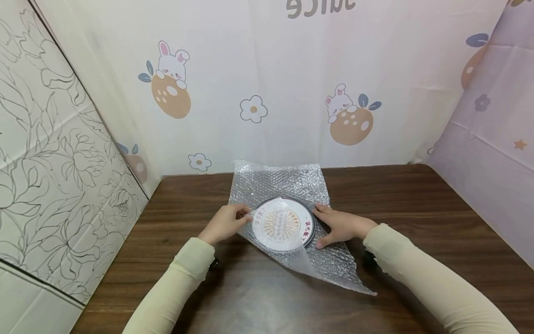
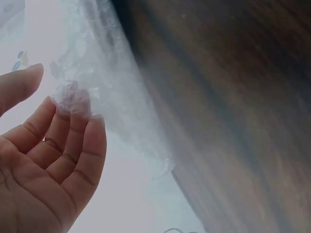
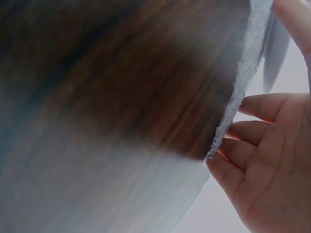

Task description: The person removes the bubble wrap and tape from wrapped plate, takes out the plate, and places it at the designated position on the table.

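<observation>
A white plate (image 1: pixel 308 218) with a dark rim, red characters and an orange central pattern lies on a sheet of bubble wrap (image 1: pixel 277 182). One corner of the sheet is folded over the plate's left and middle part; the right rim stays uncovered. My left hand (image 1: pixel 225 223) touches the folded edge left of the plate. In the left wrist view, bubble wrap (image 2: pixel 116 97) covers some fingertips, and the thumb stands apart from the fingers. To the plate's right, my right hand (image 1: pixel 343 225) rests on the bubble wrap with spread fingers, its fingertips touching the sheet's edge (image 3: pixel 226 119).
The brown wooden table (image 1: pixel 388 199) extends on both sides of the sheet. A curtain (image 1: pixel 288 134) printed with rabbits and flowers hangs behind it. At the left stands a white panel (image 1: pixel 62 153) with line-drawn flowers. One wrap corner points toward the front right.
</observation>
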A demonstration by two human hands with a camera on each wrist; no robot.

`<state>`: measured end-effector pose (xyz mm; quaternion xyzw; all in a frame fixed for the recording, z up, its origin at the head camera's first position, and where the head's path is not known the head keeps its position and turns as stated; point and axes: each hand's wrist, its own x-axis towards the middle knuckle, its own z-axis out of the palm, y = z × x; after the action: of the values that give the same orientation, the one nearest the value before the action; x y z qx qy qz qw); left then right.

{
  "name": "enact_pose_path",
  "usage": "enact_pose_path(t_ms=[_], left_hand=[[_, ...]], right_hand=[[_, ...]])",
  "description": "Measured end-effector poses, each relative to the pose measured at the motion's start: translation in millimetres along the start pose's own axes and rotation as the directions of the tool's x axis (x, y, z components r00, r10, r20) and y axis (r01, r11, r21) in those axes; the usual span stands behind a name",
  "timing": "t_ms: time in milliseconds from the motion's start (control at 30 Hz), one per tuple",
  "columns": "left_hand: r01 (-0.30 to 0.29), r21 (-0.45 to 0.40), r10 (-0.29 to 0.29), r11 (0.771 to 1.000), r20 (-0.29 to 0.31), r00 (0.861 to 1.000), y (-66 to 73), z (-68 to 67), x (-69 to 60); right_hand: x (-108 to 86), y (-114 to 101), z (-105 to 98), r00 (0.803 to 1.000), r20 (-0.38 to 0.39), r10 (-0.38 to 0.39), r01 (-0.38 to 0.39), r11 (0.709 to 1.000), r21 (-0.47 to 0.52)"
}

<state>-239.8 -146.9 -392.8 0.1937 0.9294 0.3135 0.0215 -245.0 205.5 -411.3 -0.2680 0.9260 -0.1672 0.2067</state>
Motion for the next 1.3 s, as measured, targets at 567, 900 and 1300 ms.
enact_pose_path(t_ms=[567,900,1300], left_hand=[[-0.002,-0.095,0.006,0.995,0.039,0.999,-0.6,-25.8,-14.1],[-0.018,-0.097,0.028,0.995,0.102,0.994,-8.5,-34.1,-19.9],[0.005,-0.076,0.013,0.997,0.232,0.973,-13.0,-41.9,-26.1]], right_hand=[[1.4,-2.0,0.4,1.000,-0.004,0.010,-0.010,1.000,-0.009],[1.5,-0.6,0.8,1.000,-0.008,0.008,-0.008,1.000,-0.012],[2.1,1.0,1.6,1.000,-0.011,0.015,-0.015,1.000,-0.009]])
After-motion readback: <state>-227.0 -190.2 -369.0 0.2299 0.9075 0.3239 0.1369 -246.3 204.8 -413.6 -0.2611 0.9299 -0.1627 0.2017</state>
